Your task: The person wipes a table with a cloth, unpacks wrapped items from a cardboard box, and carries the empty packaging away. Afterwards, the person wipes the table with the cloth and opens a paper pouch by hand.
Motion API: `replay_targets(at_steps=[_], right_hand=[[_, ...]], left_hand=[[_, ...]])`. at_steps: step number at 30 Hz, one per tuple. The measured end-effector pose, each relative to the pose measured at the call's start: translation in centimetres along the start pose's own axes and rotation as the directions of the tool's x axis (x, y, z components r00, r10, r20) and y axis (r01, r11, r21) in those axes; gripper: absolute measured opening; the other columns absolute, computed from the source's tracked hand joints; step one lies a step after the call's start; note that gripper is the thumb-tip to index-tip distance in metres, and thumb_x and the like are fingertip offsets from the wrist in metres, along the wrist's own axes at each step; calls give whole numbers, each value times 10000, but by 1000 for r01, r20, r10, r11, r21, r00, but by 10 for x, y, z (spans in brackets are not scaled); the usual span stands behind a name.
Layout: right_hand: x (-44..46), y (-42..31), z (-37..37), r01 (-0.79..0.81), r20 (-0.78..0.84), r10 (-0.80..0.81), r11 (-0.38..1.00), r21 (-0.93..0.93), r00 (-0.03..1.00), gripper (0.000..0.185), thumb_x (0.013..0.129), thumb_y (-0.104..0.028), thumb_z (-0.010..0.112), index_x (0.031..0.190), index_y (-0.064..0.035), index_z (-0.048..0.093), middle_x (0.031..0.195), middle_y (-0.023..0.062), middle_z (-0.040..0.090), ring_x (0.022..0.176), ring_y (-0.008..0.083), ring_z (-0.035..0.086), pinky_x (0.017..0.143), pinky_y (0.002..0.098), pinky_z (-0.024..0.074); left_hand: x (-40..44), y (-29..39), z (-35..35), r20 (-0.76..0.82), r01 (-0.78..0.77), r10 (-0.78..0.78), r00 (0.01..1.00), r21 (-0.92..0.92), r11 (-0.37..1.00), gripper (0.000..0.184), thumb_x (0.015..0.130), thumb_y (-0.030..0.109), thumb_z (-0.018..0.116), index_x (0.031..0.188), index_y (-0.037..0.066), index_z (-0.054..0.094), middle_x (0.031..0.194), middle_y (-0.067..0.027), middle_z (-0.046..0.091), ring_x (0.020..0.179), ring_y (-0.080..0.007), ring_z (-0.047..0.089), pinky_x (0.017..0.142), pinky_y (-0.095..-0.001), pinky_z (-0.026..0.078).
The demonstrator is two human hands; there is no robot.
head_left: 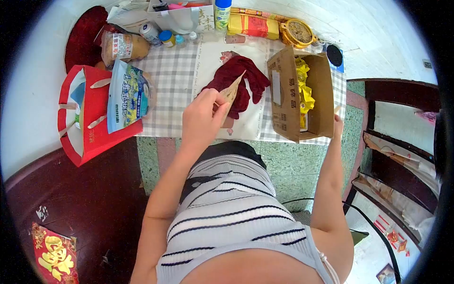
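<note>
My left hand [204, 115] is closed, thumb and fingers pinching a thin, pointed tan piece [231, 92] with darker marks, seen nearly edge-on; its kind is unclear. Beneath it, a crumpled dark red cloth [241, 75] lies on the table. To the right stands an open cardboard box [286, 102] with dark printing and a white label. Several yellow-wrapped items [305, 97] show inside it. Against the box's right side is my right hand [338, 125], its fingers mostly hidden, so whether it grips the box is unclear.
A red gift bag [90, 120] and a blue-white pouch [125, 97] stand on the left. Along the back are a filled plastic bag [124, 47], small bottles, a white box [189, 18], a spray can [222, 14], a yellow package [253, 26] and a round yellow container [297, 33].
</note>
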State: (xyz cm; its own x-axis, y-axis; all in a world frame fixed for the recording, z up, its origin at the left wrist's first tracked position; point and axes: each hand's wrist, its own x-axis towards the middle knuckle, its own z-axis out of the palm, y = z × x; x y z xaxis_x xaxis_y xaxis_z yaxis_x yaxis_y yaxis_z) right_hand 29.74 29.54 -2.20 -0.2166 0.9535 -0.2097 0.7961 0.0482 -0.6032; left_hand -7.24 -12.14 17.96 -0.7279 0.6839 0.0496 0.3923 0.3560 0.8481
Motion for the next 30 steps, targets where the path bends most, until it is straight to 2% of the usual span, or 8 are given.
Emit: replay_targets(at_steps=[4,6,8,14,18,22,26,30], right_hand=[[4,47,24,-108,230,-34,811,576,973,258,863,-183,601,1036,-16,695,979,93,692,855,155,631,778,288,495],[22,39,10,-199,407,70,938,283,911,324,866,-261,616,1090,-35,677,1007,143,693,881,211,659,787,324,504],[22,6,-8,201,65,-197,824,-530,978,368,864,-287,645,1190,-116,636,1004,161,688,904,289,672,774,373,507],[-76,-256,-31,483,-75,-488,807,339,870,240,924,-144,615,1139,-41,646,913,28,662,838,106,624,738,235,482],[-189,-353,52,340,373,-667,688,642,645,232,930,-112,598,1145,-28,619,938,35,675,832,95,616,760,235,492],[-257,-388,162,230,546,-696,691,685,465,318,897,-206,659,1128,6,605,952,114,689,854,138,656,746,273,522],[-290,-406,214,243,655,-576,811,533,488,383,884,-306,663,1096,8,611,959,140,692,845,208,676,740,324,528],[-295,-407,228,226,691,-557,826,516,461,371,865,-319,687,1058,-8,629,938,134,697,838,186,675,731,306,526]], left_hand=[[-1,1,5,-49,46,-47,998,-26,999,140,831,97,683,838,3,579,758,-78,610,656,-161,588,582,-281,459],[0,-2,5,-75,86,-93,993,-87,992,141,831,94,689,834,1,584,753,-60,626,668,-131,582,606,-267,457],[1,-4,2,-111,112,-126,986,-123,986,142,833,93,690,828,0,584,755,-50,630,678,-118,578,613,-264,457],[1,-21,-12,-287,90,-130,949,-148,985,141,826,72,678,806,0,558,743,-73,609,665,-136,604,561,-283,453],[-1,-33,-25,-356,124,-166,919,-139,983,140,831,87,675,812,3,565,753,-82,618,671,-166,620,578,-297,463],[-5,-62,-36,-413,137,-191,891,-157,978,123,840,92,666,843,4,581,758,-94,628,716,-192,642,620,-316,476],[-13,-107,-48,-384,198,-228,895,-115,973,118,858,66,632,951,-1,607,949,-132,665,873,-206,659,736,-317,498],[-19,-124,-57,-252,201,-406,878,-577,792,171,869,43,610,1032,-8,597,1045,-111,663,960,-176,639,783,-308,515]])
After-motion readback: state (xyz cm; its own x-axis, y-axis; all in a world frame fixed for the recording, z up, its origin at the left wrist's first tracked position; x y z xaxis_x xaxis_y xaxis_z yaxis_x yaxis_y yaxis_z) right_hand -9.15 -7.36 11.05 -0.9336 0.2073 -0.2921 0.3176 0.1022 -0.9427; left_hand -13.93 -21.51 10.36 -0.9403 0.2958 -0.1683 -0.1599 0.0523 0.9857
